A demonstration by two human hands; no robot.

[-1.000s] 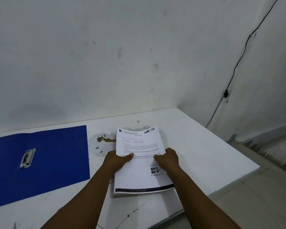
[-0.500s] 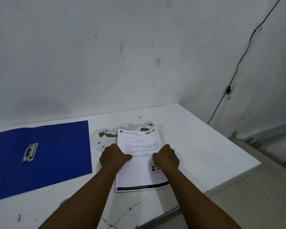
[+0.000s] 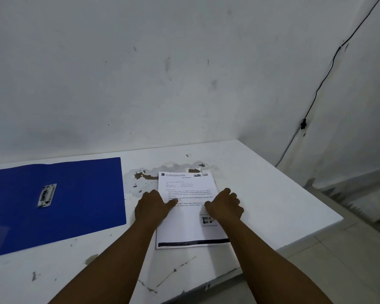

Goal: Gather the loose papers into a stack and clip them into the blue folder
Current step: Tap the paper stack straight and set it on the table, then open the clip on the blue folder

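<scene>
On table, hands seemingly gripping paper stack

White table, paint chipped and scratched, set against the wall. Open blue folder lies flat on it, metal clip at the folder's middle. Stack of printed papers lies flat just right of the folder, apart from it.

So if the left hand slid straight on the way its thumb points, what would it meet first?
Probably the right hand: the left hand points its thumb rightward across the papers, with only bare printed sheet between the two.
</scene>
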